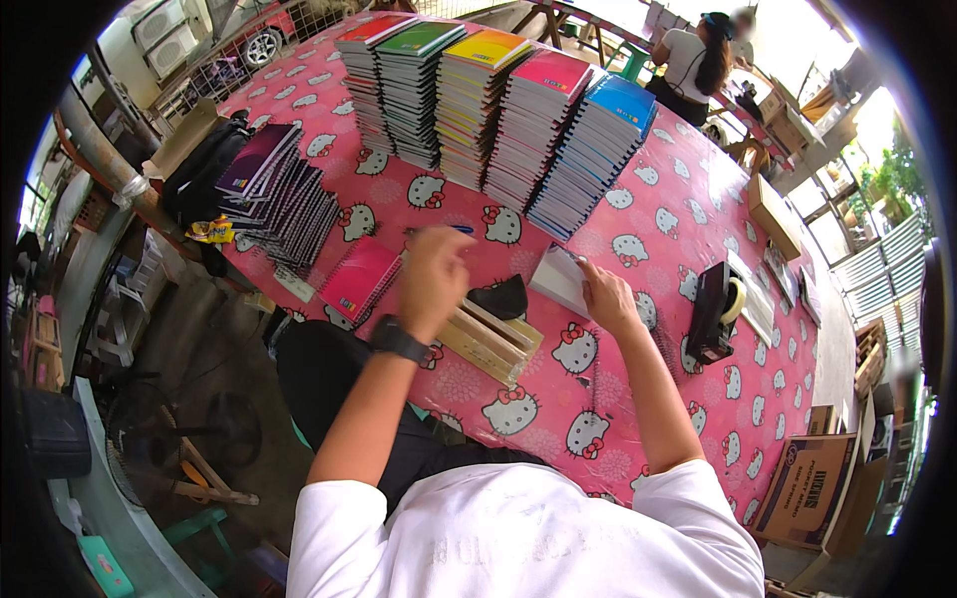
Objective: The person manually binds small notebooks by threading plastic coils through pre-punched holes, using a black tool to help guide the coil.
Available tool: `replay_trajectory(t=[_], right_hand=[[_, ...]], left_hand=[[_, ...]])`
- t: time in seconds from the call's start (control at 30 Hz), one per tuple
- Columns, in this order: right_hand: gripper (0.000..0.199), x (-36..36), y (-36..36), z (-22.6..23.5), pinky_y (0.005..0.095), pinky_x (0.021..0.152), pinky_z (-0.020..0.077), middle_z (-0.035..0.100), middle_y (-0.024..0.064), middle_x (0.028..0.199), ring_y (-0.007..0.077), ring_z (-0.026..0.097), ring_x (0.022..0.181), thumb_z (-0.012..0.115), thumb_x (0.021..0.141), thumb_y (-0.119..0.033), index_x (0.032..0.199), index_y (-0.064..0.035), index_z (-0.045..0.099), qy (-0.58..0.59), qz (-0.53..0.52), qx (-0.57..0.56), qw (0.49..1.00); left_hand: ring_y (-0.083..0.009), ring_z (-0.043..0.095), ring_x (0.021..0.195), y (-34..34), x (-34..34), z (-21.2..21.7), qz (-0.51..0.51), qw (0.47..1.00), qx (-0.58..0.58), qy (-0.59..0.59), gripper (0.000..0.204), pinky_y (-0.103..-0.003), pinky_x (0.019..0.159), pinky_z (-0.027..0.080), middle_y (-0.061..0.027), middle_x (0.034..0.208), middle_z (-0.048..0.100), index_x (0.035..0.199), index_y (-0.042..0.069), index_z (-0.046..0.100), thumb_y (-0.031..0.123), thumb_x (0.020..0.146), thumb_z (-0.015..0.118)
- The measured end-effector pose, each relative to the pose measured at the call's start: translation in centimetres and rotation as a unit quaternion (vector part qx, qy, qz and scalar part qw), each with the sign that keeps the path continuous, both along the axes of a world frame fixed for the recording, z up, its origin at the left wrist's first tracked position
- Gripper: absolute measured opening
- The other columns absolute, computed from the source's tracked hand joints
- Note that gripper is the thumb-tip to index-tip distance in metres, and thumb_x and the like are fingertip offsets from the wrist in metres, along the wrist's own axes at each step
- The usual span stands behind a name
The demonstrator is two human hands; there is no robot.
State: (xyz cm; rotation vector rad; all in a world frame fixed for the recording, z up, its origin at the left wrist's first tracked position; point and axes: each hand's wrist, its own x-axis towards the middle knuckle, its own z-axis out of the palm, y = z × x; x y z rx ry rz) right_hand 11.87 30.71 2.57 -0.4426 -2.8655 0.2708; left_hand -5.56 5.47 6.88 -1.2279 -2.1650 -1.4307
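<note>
**Hands over a small white pad at the near table edge**

Nearest the camera is the person's white shirt (528, 538), with both forearms rising from it toward the table (638, 399) (pink cloth, cartoon-cat print). The table's near edge runs diagonally from upper left to lower right, just beyond the person's lap; bare cloth lies open to the right of the hands, between them and the black tape dispenser (716, 311).

The right hand (608, 297) rests on a small white pad (560, 279), fingers pressed down on its right edge. The pad lies flat, just beyond a wooden block (490, 341); its long axis runs roughly from near-left to far-right. The left hand (435, 277), a black watch on its wrist, is curled around a thin blue pen (451, 230) that points left to right; whether it pinches tightly I cannot tell.

A pink notebook (361, 277) lies left of that hand, near the edge. Farther back stand 5 tall stacks of notebooks (488, 110), and a slumped dark stack (284, 199) sits at the left edge.
</note>
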Motion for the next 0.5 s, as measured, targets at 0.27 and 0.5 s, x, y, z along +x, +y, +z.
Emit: replay_trajectory(t=[0.27, 0.5], right_hand=[[0.033, -0.4, -0.2, 0.8, 0.0457, 0.073, 0.0494, 0.063, 0.0156, 0.093, 0.0349, 0.062, 0.085, 0.054, 0.083, -0.010, 0.116, -0.0081, 0.053, -0.016, -0.001, -0.013, 1.000], [0.030, 0.1, -0.1, 0.7, 0.0443, 0.076, 0.0487, 0.062, 0.0138, 0.094, 0.0329, 0.061, 0.089, 0.055, 0.083, -0.011, 0.113, -0.0081, 0.054, -0.015, -0.012, -0.017, 1.000]], left_hand=[[-0.0378, 0.053, 0.107, 11.1, 2.9, -6.4, -0.076, 0.929, -0.358, -0.062, 0.035, -0.044, 0.092, 0.044, -0.0199, 0.110, 0.061, 0.106, -0.005, 0.062, 0.006, 0.076, 0.048], [-0.0373, 0.045, 0.120, 12.3, 4.5, -6.7, -0.078, 0.906, -0.410, -0.070, 0.036, -0.045, 0.099, 0.040, -0.0213, 0.128, 0.051, 0.106, -0.006, 0.062, 0.016, 0.079, 0.055]])
